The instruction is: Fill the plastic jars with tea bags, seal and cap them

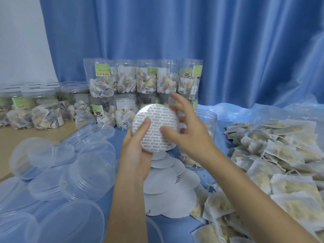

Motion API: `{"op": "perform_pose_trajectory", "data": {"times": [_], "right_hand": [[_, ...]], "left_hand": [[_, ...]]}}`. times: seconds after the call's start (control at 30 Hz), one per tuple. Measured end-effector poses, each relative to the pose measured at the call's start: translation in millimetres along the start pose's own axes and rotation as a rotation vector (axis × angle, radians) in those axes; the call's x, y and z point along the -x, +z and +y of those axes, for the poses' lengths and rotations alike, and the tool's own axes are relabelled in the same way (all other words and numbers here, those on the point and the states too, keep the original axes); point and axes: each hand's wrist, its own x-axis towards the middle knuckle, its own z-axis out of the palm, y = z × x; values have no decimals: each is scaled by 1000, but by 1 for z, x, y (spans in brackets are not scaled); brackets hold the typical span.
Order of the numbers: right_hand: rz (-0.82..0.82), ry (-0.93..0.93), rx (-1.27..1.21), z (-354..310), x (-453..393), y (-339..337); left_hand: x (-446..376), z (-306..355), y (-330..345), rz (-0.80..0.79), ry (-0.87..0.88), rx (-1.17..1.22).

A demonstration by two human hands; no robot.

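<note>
Clear plastic lids (57, 174) are lying near left on the blue tabletop (175, 228). Left hand (138, 155) is gripping a round printed seal disc (156, 127) by its edge, thumb on its face. Right hand (187, 132) is hovering with fingers spread, fingertips at the disc. Tea bags (280, 169) are piling on the right.

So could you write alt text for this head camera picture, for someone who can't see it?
A person's left hand holds a round printed seal disc while the right hand touches it with spread fingers. Clear lids lie left, loose tea bags right, and filled jars stand stacked behind.
</note>
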Motion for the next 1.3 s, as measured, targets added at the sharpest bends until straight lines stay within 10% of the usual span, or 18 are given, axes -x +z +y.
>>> {"op": "perform_pose_trajectory", "data": {"times": [0.13, 0.37, 0.6, 1.03, 1.3], "right_hand": [[-100, -251, 564, -5, 3, 2], [31, -146, 701, 1, -17, -42], [-235, 318, 720, 41, -72, -77], [-166, 116, 926, 32, -20, -69], [235, 31, 40, 3, 11, -84]], "left_hand": [[3, -6, 11, -65, -68, 39], [9, -15, 26, -275, -184, 236], [0, -22, 11, -51, -179, 324], [-9, -30, 11, 291, -226, -56], [-7, -36, 19, 229, -153, -164]]}}
